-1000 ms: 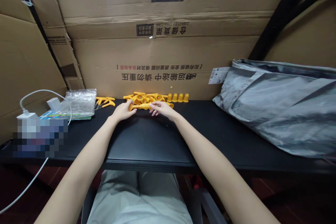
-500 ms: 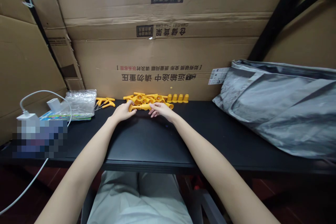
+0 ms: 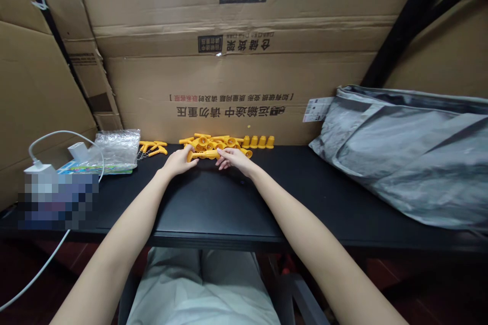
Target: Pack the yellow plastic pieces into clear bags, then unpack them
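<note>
Between my hands is a yellow plastic stick with a ribbed grip point(image 3: 206, 154), lying level just in front of a pile of similar parts. A wider, flared part shows at its left end. My left hand point(image 3: 178, 160) pinches that left end between thumb and fingers. On the other end, my right hand point(image 3: 235, 159) has its thumb and forefinger closed, the other fingers curled below. Behind them, the pile of yellow plastic pieces point(image 3: 209, 143) mixes sticks and open cups, partly covered by my hands.
Several yellow cups point(image 3: 258, 142) stand in a row right of the pile. Yellow T-shaped handles with chains point(image 3: 152, 147) lie left, near a clear plastic bag point(image 3: 118, 148). A white charger with cable point(image 3: 40, 175) is far left; a grey bag point(image 3: 404, 162) fills the right. Cardboard point(image 3: 229, 76) walls the back.
</note>
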A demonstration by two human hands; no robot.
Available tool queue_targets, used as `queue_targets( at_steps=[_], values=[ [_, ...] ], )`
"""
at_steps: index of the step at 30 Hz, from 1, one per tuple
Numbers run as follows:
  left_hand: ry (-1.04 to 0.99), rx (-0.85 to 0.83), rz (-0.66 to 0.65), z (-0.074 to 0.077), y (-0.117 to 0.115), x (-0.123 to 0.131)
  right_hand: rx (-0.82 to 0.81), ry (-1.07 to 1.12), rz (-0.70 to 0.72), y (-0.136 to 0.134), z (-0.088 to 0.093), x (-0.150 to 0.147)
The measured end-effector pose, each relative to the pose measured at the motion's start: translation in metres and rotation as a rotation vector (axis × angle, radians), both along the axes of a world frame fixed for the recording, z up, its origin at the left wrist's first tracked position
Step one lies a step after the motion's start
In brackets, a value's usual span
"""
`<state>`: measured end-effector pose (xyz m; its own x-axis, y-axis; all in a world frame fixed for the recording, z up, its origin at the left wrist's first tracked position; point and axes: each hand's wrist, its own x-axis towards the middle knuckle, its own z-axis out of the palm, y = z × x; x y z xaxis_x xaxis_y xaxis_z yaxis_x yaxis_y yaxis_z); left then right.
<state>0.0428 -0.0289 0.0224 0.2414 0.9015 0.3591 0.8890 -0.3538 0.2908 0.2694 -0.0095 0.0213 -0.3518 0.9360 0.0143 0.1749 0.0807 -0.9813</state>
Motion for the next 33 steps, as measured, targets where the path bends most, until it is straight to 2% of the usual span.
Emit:
queue_targets(
  at_steps=[24, 29, 33],
  values=[
    [0.086, 0.007, 0.048, 0.0007, -0.0040, 0.0052, -0.058, 0.011, -0.030, -0.0036, 0.0005, -0.0016],
    [0.075, 0.009, 0.046, -0.0017, -0.0019, 0.0038, -0.054, 0.069, -0.002, -0.0040, -0.0005, -0.0021],
    [0.049, 0.002, -0.004, -0.0026, -0.0019, 0.0033, -0.102, 0.179, -0.022, -0.0032, -0.0001, -0.0033]
  ],
)
